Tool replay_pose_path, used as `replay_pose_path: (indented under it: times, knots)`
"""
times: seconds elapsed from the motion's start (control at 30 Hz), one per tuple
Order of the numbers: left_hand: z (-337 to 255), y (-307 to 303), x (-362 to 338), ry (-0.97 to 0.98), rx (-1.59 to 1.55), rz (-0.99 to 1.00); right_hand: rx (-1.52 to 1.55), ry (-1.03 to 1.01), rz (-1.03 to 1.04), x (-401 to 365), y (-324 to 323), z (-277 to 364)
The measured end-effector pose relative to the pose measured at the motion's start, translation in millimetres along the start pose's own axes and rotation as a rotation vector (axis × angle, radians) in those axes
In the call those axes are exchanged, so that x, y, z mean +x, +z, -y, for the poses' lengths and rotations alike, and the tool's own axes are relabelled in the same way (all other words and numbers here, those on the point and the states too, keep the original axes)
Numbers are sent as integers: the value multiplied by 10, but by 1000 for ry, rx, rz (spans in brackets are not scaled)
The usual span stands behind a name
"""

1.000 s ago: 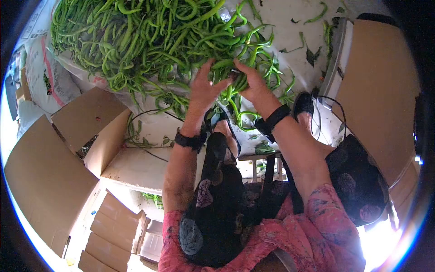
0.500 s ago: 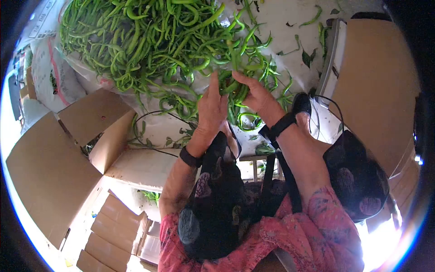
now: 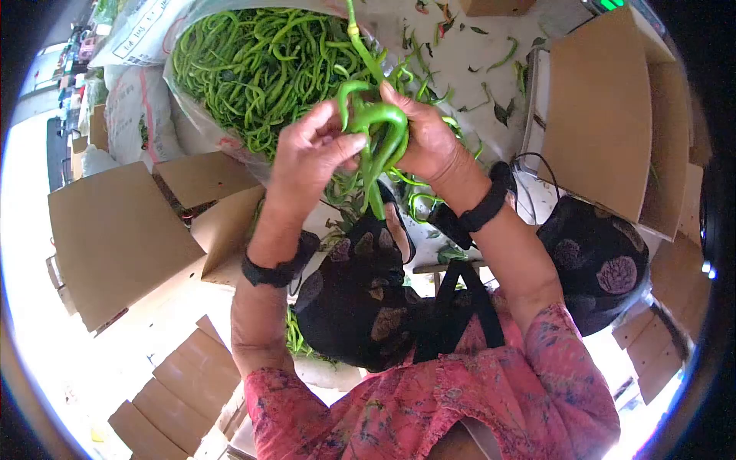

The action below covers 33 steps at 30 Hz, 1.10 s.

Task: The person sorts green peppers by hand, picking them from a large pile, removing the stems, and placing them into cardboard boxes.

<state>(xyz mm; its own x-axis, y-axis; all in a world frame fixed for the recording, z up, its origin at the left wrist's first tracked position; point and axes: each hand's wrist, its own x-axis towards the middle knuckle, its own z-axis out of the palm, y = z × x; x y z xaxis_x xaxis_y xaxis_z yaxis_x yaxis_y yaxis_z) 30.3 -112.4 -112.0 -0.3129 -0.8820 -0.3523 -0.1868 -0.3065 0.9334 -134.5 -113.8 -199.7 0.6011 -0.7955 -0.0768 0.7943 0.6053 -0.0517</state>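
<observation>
A small bunch of long, curved green chili peppers (image 3: 382, 126) is held up in front of my chest. My right hand (image 3: 429, 142) is wrapped round it from the right, and one pepper stem sticks up past the thumb. From the left, my left hand (image 3: 310, 149) has its fingers closed on the bunch, thumb against a pepper. Beyond my hands, a big heap of green chili peppers (image 3: 257, 73) fills an open white plastic sack (image 3: 178, 57). Loose peppers and leaves lie below the bunch, partly hidden by my hands.
Open cardboard boxes stand at my left (image 3: 126, 245) and right (image 3: 598, 123). Leaves and stray peppers are scattered on the pale floor sheet (image 3: 460, 61). A black cable (image 3: 548, 169) curves near my right foot. Flat cardboard pieces (image 3: 172, 383) lie at lower left.
Both hands have come up from the edge of the heap, closer to me, bringing a bunch of peppers. The camera view has shifted, so the heap and boxes appear displaced.
</observation>
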Motion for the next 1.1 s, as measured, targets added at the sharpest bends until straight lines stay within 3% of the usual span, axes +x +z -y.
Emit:
replay_pose_path:
  times: [0.1, 0.27, 0.5, 0.57, 0.63, 0.73, 0.83, 0.9, 0.97, 1.03, 1.1]
  knots:
    - [-383, -14, -40, -10, -23, 128, 47, -55, 139, -128, 134, 49]
    - [-877, 201, -263, 117, 224, 19, -41, -167, 14, -347, 540, 147]
    - [-976, 367, -420, 198, 416, -55, -194, -201, 48, -752, 796, 102]
    - [-1047, 454, -487, 292, 667, -74, -191, -155, 39, -851, 904, 98]
    - [-1124, 541, -567, 340, 708, -57, -166, -127, 68, -904, 916, 102]
    - [-1177, 597, -631, 574, 1053, -95, -214, -129, 84, -1022, 966, 128]
    - [-1176, 704, -655, 620, 882, -145, -95, -95, 256, -1082, 995, 126]
    - [-1158, 755, -663, 880, 1028, -206, -124, -186, 231, -1187, 1141, 27]
    - [-1053, 815, -649, 745, 930, -331, -269, -324, 194, -1249, 1240, -38]
    - [-1082, 771, -649, 831, 1195, -297, -523, -401, 159, -1362, 1392, -71]
    - [-1123, 787, -699, 641, 1097, -188, -582, -377, 97, -1413, 1389, -120]
